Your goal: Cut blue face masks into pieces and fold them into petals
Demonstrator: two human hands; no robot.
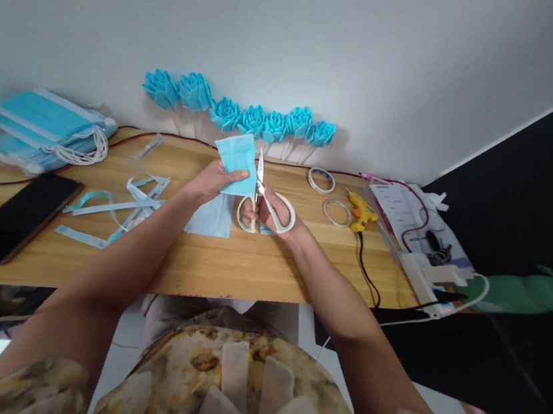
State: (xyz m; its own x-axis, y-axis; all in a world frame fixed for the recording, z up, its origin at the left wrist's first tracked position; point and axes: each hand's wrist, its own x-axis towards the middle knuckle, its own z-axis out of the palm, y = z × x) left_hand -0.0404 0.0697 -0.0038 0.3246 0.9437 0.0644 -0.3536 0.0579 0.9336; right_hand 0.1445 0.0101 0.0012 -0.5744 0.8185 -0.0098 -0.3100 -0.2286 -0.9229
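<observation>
Above the worktop's (228,275) middle, the left hand's (211,182) grip pinches a blue sheet (235,155) between thumb and fingers, holding it upright. Just beside it at 3 o'clock, the right hand's (268,214) grip is threaded through the handles of the scissors (260,177) — blades pointing to 12, along the sheet's right edge. Under both hands lies another blue piece (211,216). Strips (120,208) lie at 9 o'clock, a phone (16,215) beyond them — flowers (247,117) at 12, a glue gun (360,212) at 3.
</observation>
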